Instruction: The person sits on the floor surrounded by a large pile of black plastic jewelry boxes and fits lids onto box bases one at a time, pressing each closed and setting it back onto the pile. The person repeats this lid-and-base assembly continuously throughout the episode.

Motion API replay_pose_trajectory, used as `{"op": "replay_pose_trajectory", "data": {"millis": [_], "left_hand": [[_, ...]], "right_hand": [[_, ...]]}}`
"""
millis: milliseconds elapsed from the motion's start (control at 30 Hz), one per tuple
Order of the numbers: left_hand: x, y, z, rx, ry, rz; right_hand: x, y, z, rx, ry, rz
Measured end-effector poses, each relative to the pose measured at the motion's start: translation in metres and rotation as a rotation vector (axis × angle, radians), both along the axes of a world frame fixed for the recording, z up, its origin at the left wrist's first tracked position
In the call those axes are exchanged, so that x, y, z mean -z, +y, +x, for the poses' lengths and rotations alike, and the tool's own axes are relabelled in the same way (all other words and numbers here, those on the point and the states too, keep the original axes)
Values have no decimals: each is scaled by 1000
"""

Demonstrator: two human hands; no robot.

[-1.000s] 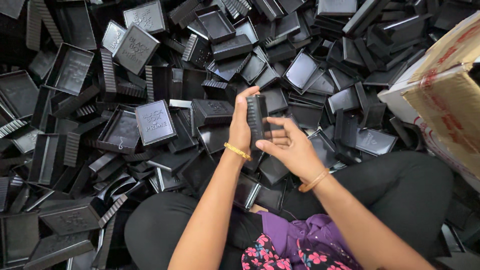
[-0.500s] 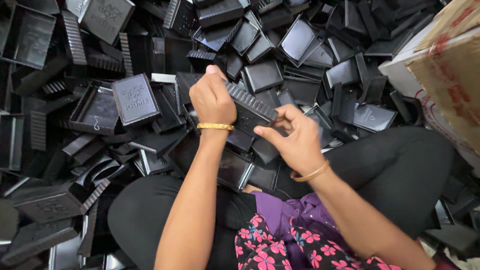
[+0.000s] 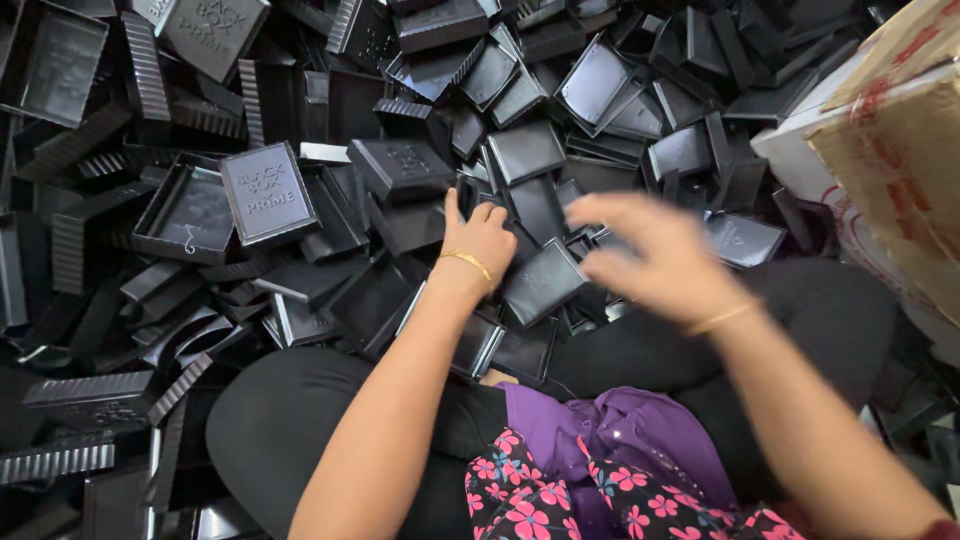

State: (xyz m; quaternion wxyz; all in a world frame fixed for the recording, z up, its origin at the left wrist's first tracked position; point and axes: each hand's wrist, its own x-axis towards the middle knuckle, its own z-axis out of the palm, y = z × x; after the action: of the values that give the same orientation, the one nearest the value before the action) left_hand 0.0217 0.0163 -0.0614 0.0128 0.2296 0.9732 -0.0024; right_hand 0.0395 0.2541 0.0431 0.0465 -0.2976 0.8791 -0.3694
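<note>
Heaped all around with black plastic box halves [image 3: 520, 150], ribbed-sided trays and flat lids overlapping at every angle across the floor. Seated among them, black-trousered legs [image 3: 300, 420] drawn up, purple cloth with pink flowers [image 3: 600, 470] in the lap.

Left hand [image 3: 478, 238], gold bangle at the wrist, lying on the heap with fingers curled over the edge of a black piece; whether gripped or only touched, cannot tell. Just beside that hand, toward the lap side, a black tray [image 3: 545, 283] tilted on one corner. Right hand [image 3: 655, 255], also bangled, blurred, fingers spread wide and holding nothing, hovering just right of that tilted tray and above the heap.

Well left of the left hand, a lettered black lid [image 3: 268, 192] lying face up. Far right of the tilted tray, a brown cardboard carton [image 3: 900, 150] at the frame edge.
</note>
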Motion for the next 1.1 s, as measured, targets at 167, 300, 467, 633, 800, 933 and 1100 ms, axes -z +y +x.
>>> {"op": "replay_pose_trajectory", "data": {"millis": [167, 300, 467, 633, 800, 933, 1100], "left_hand": [[-38, -36, -10, -317, -65, 635], [-63, -68, -19, -506, 145, 1100], [-48, -70, -41, -455, -242, 1805], [-36, -46, -45, -554, -584, 2289], [-47, -10, -39, -415, -730, 2494], [-48, 9, -36, -389, -725, 2336], [-37, 12, -28, -331, -509, 2080]], "right_hand": [[69, -23, 12, -208, 208, 572], [68, 15, -8, 99, 8, 708], [62, 35, -47, 574, -317, -5], [38, 16, -50, 441, -661, -729], [3, -20, -37, 375, -627, -741], [4, -49, -31, 360, -560, -594], [26, -64, -25, 405, -551, -477]]}}
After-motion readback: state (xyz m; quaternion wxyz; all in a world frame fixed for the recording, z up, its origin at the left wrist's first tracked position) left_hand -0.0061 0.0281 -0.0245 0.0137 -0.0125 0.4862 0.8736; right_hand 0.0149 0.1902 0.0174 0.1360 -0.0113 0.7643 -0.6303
